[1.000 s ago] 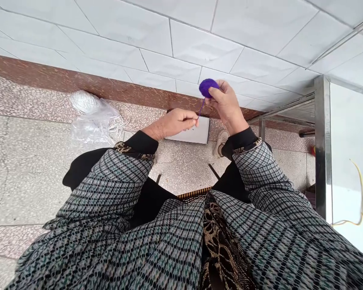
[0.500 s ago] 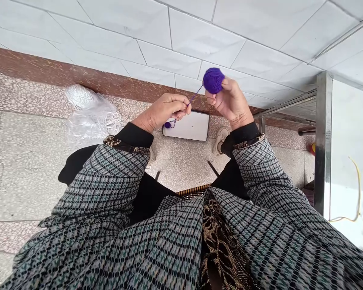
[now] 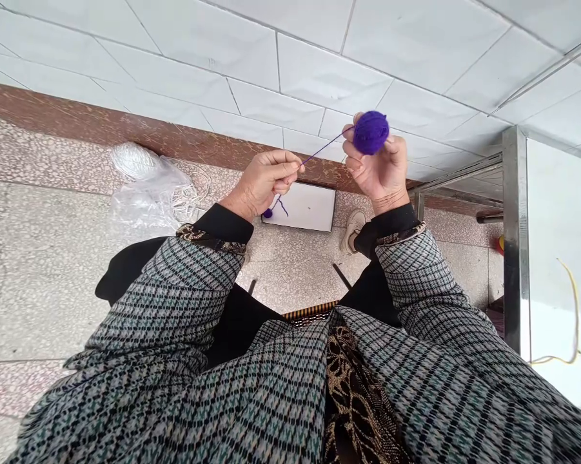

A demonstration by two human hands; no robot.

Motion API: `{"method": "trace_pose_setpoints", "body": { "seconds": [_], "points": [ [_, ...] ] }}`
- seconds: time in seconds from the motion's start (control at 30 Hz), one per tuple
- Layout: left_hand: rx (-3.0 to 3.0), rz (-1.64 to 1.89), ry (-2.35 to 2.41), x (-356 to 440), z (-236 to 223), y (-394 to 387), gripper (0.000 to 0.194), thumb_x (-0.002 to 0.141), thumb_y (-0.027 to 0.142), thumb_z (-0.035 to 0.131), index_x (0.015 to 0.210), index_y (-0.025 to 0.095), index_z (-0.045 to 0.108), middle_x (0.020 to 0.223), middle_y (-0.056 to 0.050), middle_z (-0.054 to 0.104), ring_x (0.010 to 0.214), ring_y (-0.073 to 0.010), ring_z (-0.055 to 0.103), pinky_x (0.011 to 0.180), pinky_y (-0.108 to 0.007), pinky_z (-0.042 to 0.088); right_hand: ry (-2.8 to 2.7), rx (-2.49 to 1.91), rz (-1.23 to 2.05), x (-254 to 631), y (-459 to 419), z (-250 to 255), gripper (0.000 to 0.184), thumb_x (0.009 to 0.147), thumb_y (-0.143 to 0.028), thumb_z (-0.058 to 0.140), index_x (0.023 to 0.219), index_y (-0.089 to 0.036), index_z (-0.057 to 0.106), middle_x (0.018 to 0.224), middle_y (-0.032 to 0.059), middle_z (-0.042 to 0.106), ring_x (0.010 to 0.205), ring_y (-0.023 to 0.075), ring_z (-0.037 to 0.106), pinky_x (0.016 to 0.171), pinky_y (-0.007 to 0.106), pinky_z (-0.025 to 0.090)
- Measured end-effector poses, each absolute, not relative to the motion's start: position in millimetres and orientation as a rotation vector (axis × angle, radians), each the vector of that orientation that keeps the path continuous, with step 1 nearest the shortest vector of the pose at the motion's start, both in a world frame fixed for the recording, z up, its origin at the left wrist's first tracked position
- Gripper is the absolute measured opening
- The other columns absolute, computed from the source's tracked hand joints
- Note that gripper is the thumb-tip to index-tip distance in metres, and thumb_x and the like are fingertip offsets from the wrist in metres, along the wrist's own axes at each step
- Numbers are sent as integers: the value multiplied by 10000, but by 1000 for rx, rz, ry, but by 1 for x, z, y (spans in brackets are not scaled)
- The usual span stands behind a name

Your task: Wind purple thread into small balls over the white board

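My right hand (image 3: 378, 171) holds a purple ball of yarn (image 3: 371, 133) in its fingertips, up in front of the tiled wall. A taut purple strand (image 3: 325, 147) runs from the ball down to my left hand (image 3: 271, 179), whose thumb and fingers pinch it. Below my left hand, a smaller purple ball (image 3: 267, 212) lies at the left end of a shallow white box (image 3: 309, 206) with dark edges. A loose, kinked length of yarn (image 3: 282, 204) hangs or lies over the box by that ball.
On the floor to the left are a white yarn ball (image 3: 134, 161) and a clear plastic bag (image 3: 142, 200) with white strands. A metal-framed table (image 3: 515, 238) stands at the right, with a yellow cord (image 3: 574, 316). A shoe (image 3: 354, 229) is beside the box.
My right hand has moved right with the yarn ball and turned it. The strand between my hands is longer. My left hand stays nearly in place.
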State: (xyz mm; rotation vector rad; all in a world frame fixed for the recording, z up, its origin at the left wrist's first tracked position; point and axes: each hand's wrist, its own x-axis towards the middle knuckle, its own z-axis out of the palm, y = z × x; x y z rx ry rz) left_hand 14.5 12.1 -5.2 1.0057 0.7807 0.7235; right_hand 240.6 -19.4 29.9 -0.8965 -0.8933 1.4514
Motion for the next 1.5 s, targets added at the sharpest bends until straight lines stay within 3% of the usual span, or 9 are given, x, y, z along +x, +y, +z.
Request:
{"method": "trace_pose_setpoints", "body": {
  "seconds": [0.2, 0.4, 0.5, 0.6, 0.77, 0.93, 1.13, 1.3, 1.5],
  "points": [
    [1334, 583, 684, 18, -5, 4, 165, 940, 221, 652, 788, 157, 661, 595, 31, 476, 500, -66, 361, 483, -205, 263, -957, -1145, 1237, 232, -9, 2, 540, 772, -639, 822, 1090, -275, 582, 988, 13, 582, 935, 169, 636, 811, 307, 601],
    [1491, 683, 834, 19, -15, 8, 121, 971, 222, 610, 936, 168, 712, 565, 52, 465, 516, -96, 404, 553, -220, 372, -937, -1087, 1373, 232, -13, 3, 579, 849, -748, 736, 1073, -247, 553, 1026, 35, 610, 993, 185, 646, 765, 305, 618],
    [1537, 647, 925, 16, -26, 15, 137, 924, 213, 625, 892, 159, 746, 753, -28, 693, 730, -141, 622, 774, -260, 527, -961, -1031, 1435, 230, -19, 15, 575, 819, -745, 750, 1034, -254, 544, 960, 32, 586, 903, 187, 580, 701, 334, 569],
    [1559, 614, 1094, 13, -33, 20, 190, 825, 153, 658, 962, 141, 789, 1042, -86, 791, 1009, -210, 710, 1004, -331, 541, -976, -1030, 1483, 226, -23, 22, 634, 685, -714, 848, 1017, -257, 558, 852, 18, 536, 833, 190, 504, 670, 360, 501],
    [1356, 771, 1034, 22, -23, 13, 382, 791, 78, 666, 1163, 147, 726, 1040, -69, 765, 702, -145, 678, 743, -297, 559, -1001, -1113, 1582, 217, -27, 25, 741, 549, -677, 920, 1067, -244, 614, 816, -6, 530, 737, 157, 491, 678, 353, 513],
    [1178, 785, 852, 36, -14, 0, 229, 821, 47, 693, 980, 186, 604, 811, -5, 711, 592, -99, 619, 605, -237, 467, -995, -1145, 1618, 213, -28, 23, 736, 544, -675, 931, 1066, -241, 647, 837, 6, 579, 716, 152, 532, 675, 334, 559],
    [1159, 883, 912, 31, -15, -1, 126, 869, 111, 644, 803, 193, 576, 572, 36, 570, 484, -75, 435, 511, -216, 333, -863, -1201, 1389, 222, -19, 26, 614, 777, -748, 785, 1112, -256, 636, 974, 40, 623, 770, 153, 556, 642, 298, 560],
    [1229, 779, 957, 25, -17, 1, 155, 894, 196, 595, 750, 176, 645, 592, 23, 533, 479, -83, 330, 491, -249, 234, -852, -1293, 1362, 224, -16, 26, 571, 849, -762, 716, 1092, -259, 603, 1006, 57, 621, 814, 174, 579, 649, 301, 562],
    [1227, 682, 906, 25, -19, -3, 225, 891, 263, 650, 689, 168, 628, 818, -45, 669, 759, -142, 602, 754, -278, 493, -962, -1299, 1296, 221, -16, 19, 627, 816, -812, 701, 1073, -256, 569, 997, 60, 605, 906, 183, 611, 711, 294, 580]
  ]
}}
